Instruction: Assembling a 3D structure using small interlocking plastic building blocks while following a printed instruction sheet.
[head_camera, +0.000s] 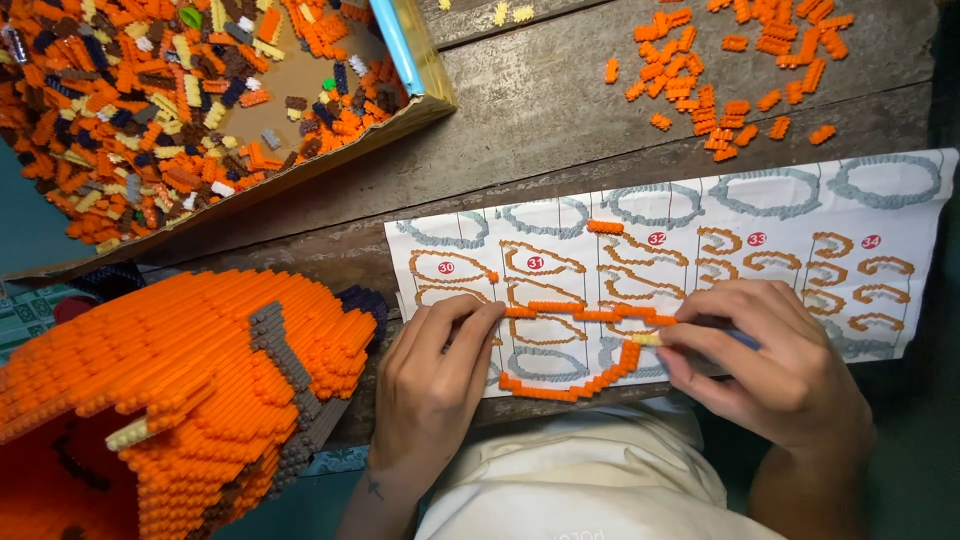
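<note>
Your worn wooden counter (560, 100) carries everything here. At your far left stands the big orange block model (180, 380), with a grey seam running down its side. Above it sits a cardboard tray (425, 75) heaped with loose orange, brown and cream bricks, and a smaller scatter of orange bricks (740, 60) lies toward the counter's upper right, well apart from your hands.

Directly in front of you lies the white instruction sheet (900, 330), printed with rows of ring-shaped outlines. On it, between your 2 hands, rests the orange brick loop (575, 345): a thin chain whose top run lies left to right across the sheet, with a curved run sagging below it toward you. Its long axis is sideways, so each hand meets 1 end.

Your left hand (435, 385) is pinched on the loop's left end, fingertips pressing it to the paper. Your right hand (780, 375) is closed at the right end, where a cream brick (648, 339) meets the orange run; it grips a slim bluish thing, only partly seen. Both hands touch the loop, neither clearly nearer

A single short orange strip (605, 227) lies higher on the sheet, apart from both
</note>
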